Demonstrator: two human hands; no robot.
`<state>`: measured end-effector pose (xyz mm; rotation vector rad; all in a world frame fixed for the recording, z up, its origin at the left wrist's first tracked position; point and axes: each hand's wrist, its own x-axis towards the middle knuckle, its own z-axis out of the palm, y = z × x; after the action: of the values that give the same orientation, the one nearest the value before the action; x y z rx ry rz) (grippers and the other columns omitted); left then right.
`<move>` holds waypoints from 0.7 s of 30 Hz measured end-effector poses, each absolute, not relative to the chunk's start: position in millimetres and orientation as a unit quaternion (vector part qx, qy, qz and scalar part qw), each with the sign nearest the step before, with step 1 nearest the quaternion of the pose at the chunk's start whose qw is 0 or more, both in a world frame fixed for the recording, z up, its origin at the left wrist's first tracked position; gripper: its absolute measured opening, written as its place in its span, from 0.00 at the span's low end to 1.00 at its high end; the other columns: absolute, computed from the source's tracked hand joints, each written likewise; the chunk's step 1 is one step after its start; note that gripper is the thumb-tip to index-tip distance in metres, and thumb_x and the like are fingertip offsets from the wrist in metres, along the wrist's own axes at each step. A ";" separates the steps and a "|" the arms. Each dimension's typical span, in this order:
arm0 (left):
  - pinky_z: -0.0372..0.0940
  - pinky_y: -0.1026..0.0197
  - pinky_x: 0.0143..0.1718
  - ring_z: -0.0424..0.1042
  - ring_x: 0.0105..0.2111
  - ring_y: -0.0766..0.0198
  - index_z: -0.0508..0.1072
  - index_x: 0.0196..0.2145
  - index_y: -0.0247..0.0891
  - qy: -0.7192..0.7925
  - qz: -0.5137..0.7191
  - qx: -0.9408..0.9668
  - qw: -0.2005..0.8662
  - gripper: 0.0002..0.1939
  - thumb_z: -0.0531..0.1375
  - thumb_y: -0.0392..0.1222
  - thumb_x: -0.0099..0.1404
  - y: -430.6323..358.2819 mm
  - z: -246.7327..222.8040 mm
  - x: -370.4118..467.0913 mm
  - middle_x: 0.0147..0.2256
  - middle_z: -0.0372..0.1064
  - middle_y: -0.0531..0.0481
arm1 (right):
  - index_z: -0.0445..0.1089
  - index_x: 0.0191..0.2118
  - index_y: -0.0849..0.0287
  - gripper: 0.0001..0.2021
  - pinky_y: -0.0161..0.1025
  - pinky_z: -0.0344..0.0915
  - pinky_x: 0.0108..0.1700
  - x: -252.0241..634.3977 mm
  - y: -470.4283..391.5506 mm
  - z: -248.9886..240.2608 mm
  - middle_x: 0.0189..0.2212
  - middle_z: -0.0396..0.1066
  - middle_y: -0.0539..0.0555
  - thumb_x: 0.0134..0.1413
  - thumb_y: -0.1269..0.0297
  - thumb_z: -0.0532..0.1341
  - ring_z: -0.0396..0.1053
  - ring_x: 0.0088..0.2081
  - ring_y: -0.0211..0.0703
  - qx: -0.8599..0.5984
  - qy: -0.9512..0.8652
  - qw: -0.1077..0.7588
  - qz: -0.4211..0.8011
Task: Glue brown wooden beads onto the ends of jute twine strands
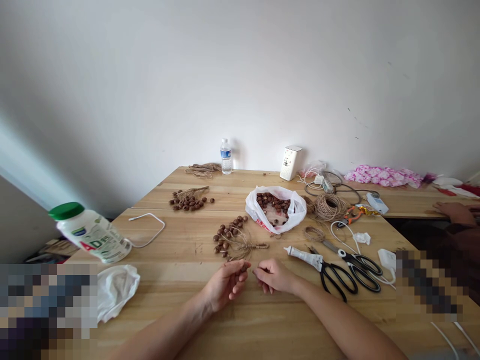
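My left hand [229,282] is closed, thumb and fingertips pinched on a small brown ball like a nut [244,268]. Close beside it, my right hand [275,276] has its fingers curled into a pinch, and what they hold is too small to make out. Just beyond both hands lies a bunch of brown nut-like balls on twine stems [228,234], its stems wrapped with cord into a handle [258,245]. A white plastic bag [298,210] behind it stands open, with many loose brown pieces [273,201] inside. Farther left is a second stemmed bunch [187,201].
Right of my hands lie a glue tube [304,258] and black-handled scissors [360,267]. Twine coils [330,207], pliers [352,215] and cables are behind. A tilted white jar [92,235] stands left; a water bottle [225,159] stands at the wall. Another person's hand [455,212] rests far right.
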<state>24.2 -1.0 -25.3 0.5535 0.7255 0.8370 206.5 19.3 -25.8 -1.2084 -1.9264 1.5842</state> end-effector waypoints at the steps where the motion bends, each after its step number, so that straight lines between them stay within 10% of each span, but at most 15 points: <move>1: 0.40 0.72 0.08 0.52 0.10 0.76 0.68 0.32 0.32 0.343 0.393 0.262 0.812 0.12 0.58 0.46 0.56 -1.1 -25.5 24.3 0.17 0.57 0.58 | 0.61 0.22 0.61 0.18 0.25 0.55 0.12 206.4 19.3 -25.7 0.13 0.62 0.45 0.54 0.53 0.54 0.60 0.13 0.30 -0.429 -0.683 0.184 0.562; 21: 0.61 0.66 0.14 0.64 0.15 0.71 0.65 0.42 0.34 0.443 0.427 0.485 0.622 0.23 0.62 0.49 0.53 -8.0 -42.4 37.6 0.24 0.65 0.56 | 0.60 0.22 0.61 0.16 0.25 0.55 0.12 208.0 20.7 -31.7 0.15 0.63 0.45 0.56 0.57 0.53 0.61 0.13 0.30 -0.418 -0.689 0.186 0.562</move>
<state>37.6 -8.0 -42.4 1.1139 1.0173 0.9802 208.0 20.7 -31.7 -1.1767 -1.9406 1.5842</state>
